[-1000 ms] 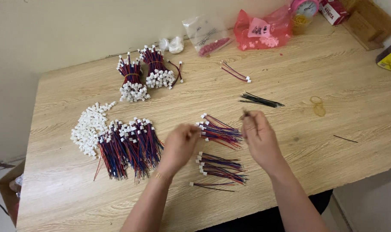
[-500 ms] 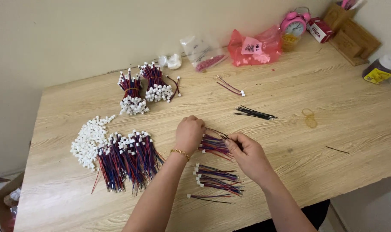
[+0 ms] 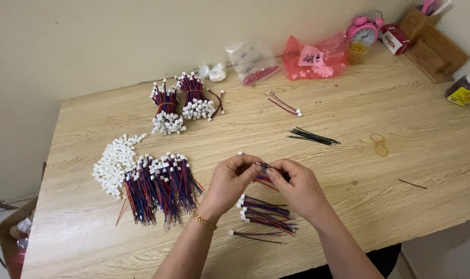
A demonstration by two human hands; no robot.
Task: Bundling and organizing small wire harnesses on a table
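Nearest us, loose red-and-blue wire leads with white plugs [image 3: 266,213] lie on the pale wooden worktop [image 3: 400,170]. Above them, our left hand [image 3: 232,181] and right hand [image 3: 297,185] pinch closed on a small red-and-blue wire bundle [image 3: 263,170]. Risk: strands slipping out if the grip loosens. Half a second ago the hands were apart; now they meet.

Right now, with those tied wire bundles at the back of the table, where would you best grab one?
Probably at the waist of a tied bundle, coming from above with fingers on either side. A band cinches the wires there, so it is narrowest and firm. The white connectors at its near end fan out and look loose. Both the left hand and the right hand are busy with a few wires.
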